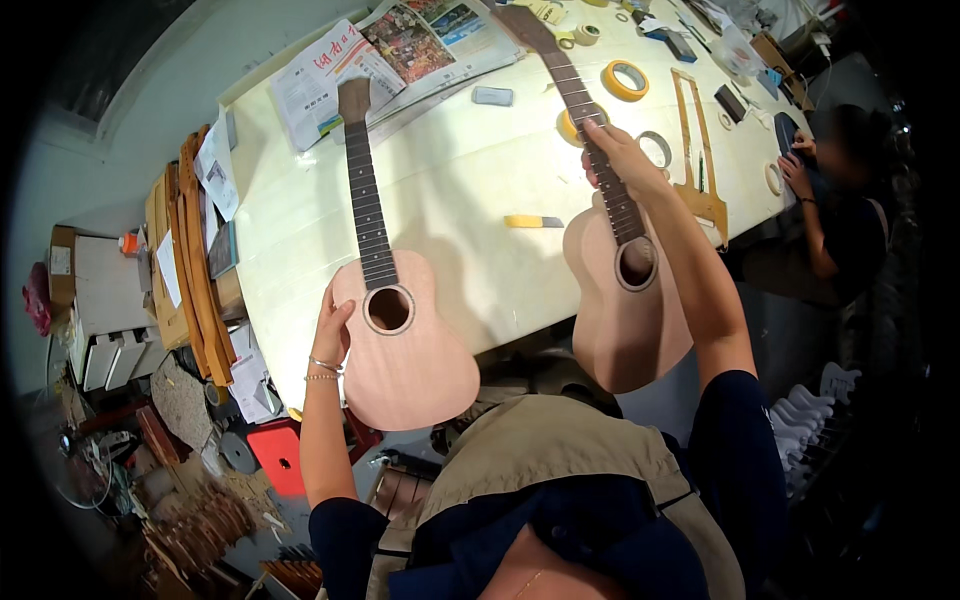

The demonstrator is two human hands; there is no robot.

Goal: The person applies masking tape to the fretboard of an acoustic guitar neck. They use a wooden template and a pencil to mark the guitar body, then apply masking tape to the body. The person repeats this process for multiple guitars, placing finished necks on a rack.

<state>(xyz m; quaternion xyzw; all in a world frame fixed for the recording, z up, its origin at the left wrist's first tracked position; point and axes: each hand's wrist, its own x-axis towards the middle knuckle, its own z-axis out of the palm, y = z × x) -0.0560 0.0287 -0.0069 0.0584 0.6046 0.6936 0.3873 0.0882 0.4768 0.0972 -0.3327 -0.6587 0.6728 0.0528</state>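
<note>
Two unfinished ukuleles with pale pinkish wood bodies and dark fretboards are in my hands; no strings can be made out on either. My left hand (333, 325) grips the left ukulele (412, 370) by the side of its body near the waist, its neck pointing away over the table. My right hand (622, 158) is wrapped round the neck of the right ukulele (620, 320), whose body hangs past the table's near edge. Between the two lies a yellow-handled utility knife (533, 221) on the table.
The cream-topped table (480, 180) holds newspapers (420, 50), a grey block (492, 96), tape rolls (626, 80) and a flat wooden frame (703, 160). Wooden parts (195, 260) and a red case (278, 455) stand at the left. Another person (840, 200) works at the right edge.
</note>
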